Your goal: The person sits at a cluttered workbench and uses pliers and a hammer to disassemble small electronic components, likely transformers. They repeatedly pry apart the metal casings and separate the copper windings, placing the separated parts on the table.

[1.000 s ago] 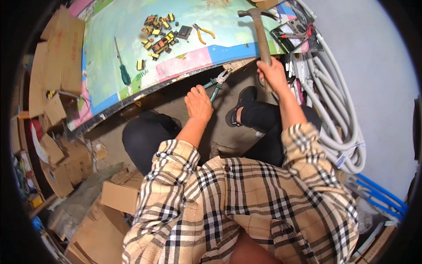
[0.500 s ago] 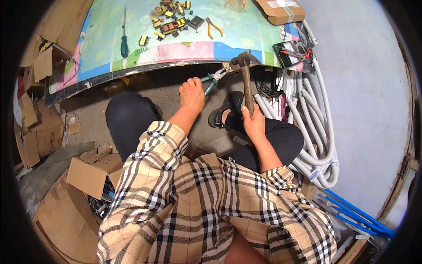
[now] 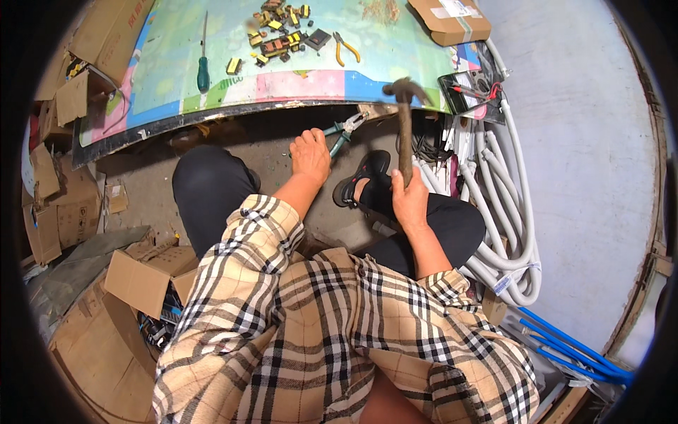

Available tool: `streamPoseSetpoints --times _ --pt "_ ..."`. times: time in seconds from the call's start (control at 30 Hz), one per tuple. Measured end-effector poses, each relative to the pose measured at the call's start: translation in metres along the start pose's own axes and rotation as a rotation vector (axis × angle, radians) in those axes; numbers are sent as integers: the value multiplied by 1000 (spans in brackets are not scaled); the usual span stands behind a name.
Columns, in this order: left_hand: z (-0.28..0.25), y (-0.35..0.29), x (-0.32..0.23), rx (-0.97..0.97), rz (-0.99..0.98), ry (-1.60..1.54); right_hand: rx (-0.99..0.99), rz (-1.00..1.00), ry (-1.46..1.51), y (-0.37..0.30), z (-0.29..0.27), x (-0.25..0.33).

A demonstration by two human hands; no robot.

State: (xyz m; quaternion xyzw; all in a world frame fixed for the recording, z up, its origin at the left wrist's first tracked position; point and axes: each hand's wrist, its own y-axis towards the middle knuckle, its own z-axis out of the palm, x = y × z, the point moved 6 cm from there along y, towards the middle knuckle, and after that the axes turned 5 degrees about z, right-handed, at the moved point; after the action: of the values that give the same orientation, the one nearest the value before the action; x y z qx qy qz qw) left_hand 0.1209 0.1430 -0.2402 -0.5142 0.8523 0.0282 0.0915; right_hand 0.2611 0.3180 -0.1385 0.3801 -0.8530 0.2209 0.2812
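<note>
My left hand (image 3: 309, 154) is closed around the green-handled pliers (image 3: 342, 134), whose metal jaws point up and right toward a light wooden piece (image 3: 378, 111) under the table's front edge. Whether the jaws grip something there is too small to tell. In my right hand (image 3: 409, 198) is a claw hammer (image 3: 405, 134), held by its wooden handle with the head raised near the table edge. The hammer's head stands apart from the pliers, up and to their right.
The patterned tabletop (image 3: 176, 42) bears small yellow-black transformers (image 3: 282, 44), a screwdriver (image 3: 203, 71), yellow-handled cutters (image 3: 346, 51) and a cardboard box (image 3: 452, 21). Grey pipes (image 3: 526, 212) coil at right, blue pipes (image 3: 572, 346) below them. An open carton (image 3: 138, 283) stands at left.
The hammer has moved up and right, its head lifted away from the pliers' jaws. My left hand and the pliers have stayed nearly in place.
</note>
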Motion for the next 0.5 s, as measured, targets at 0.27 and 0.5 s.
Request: streamPoseSetpoints --times 0.27,0.5 --pt "-7 1 -2 35 10 -32 -3 -42 -7 -13 20 -3" --pt "1 0 5 65 -6 -42 27 -8 0 1 7 17"
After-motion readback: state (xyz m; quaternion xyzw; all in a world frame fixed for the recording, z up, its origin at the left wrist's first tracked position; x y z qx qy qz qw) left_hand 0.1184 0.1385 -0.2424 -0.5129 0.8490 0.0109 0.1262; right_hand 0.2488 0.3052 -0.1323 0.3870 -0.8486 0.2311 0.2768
